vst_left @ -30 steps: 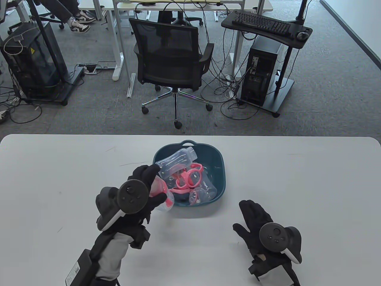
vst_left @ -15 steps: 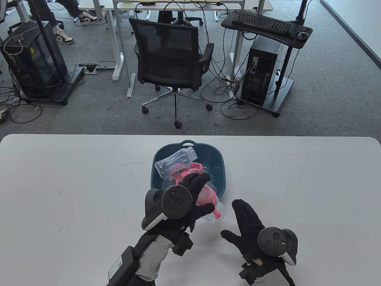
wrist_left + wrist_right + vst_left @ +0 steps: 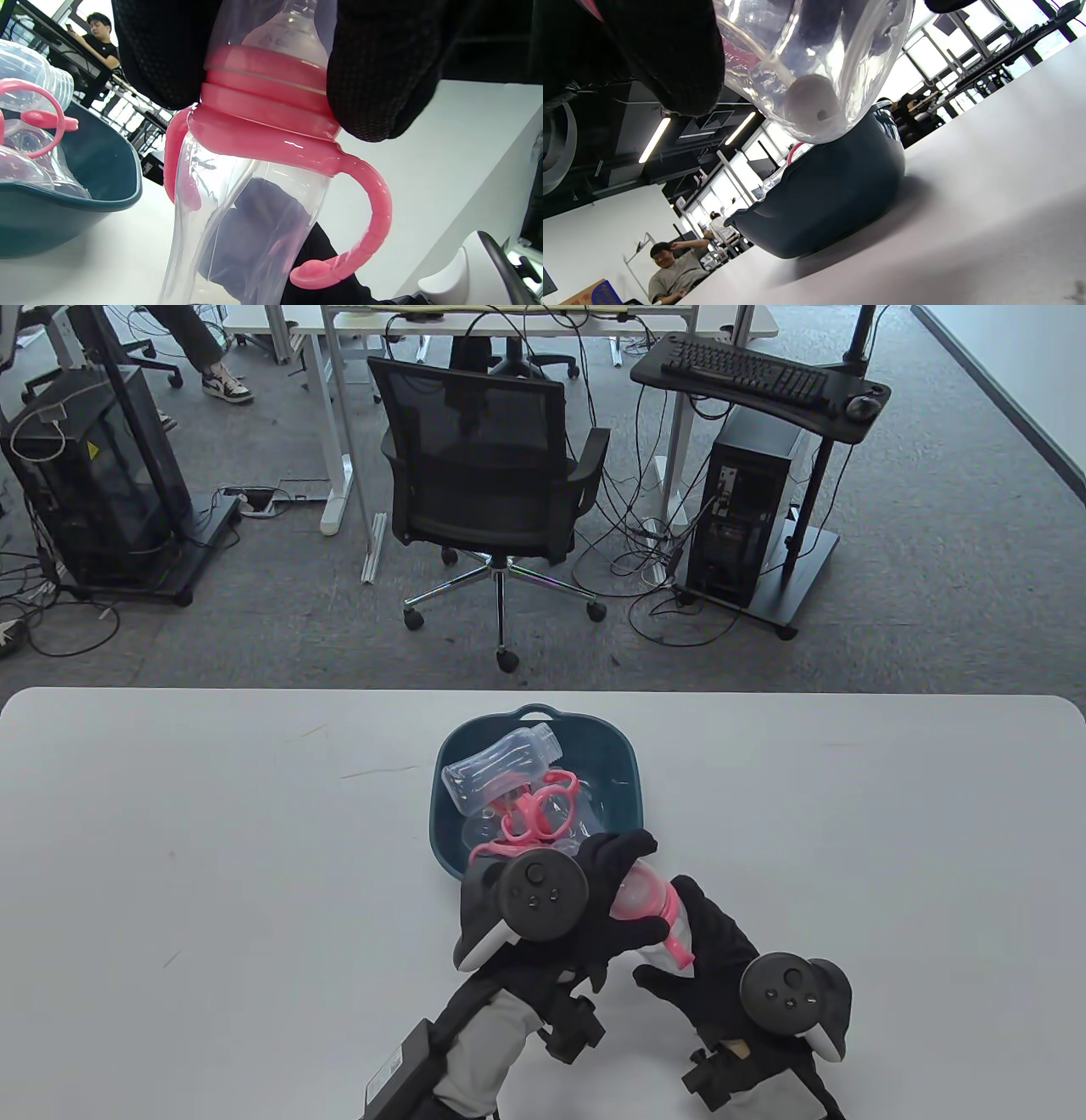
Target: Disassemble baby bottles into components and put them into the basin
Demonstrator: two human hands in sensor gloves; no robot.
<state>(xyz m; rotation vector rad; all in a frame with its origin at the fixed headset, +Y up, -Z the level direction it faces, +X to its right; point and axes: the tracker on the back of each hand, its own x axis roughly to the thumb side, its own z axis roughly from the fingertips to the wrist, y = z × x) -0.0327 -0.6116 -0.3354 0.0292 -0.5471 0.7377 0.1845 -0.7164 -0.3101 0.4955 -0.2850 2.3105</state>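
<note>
A clear baby bottle (image 3: 657,903) with a pink collar and pink handles hangs just above the table, in front of the dark teal basin (image 3: 626,780). My left hand (image 3: 635,891) grips its top; in the left wrist view the fingers (image 3: 373,76) pinch the clear cap and the collar of the bottle (image 3: 254,178). My right hand (image 3: 666,933) has come up under the body, thumb on one side and fingers on the other. In the right wrist view a gloved finger (image 3: 661,55) wraps the bottle's base (image 3: 814,63), and a small weight ball shows inside.
Inside the basin (image 3: 63,212) lie a clear bottle body (image 3: 505,768), pink handle rings (image 3: 539,814) and other clear parts. Its near rim is hidden behind my left hand. Beyond the table's far edge stands an office chair (image 3: 484,475).
My left hand has carried the bottle rightward, from left of the basin to in front of it. My right hand has lifted from lying flat on the table and met the bottle's body.
</note>
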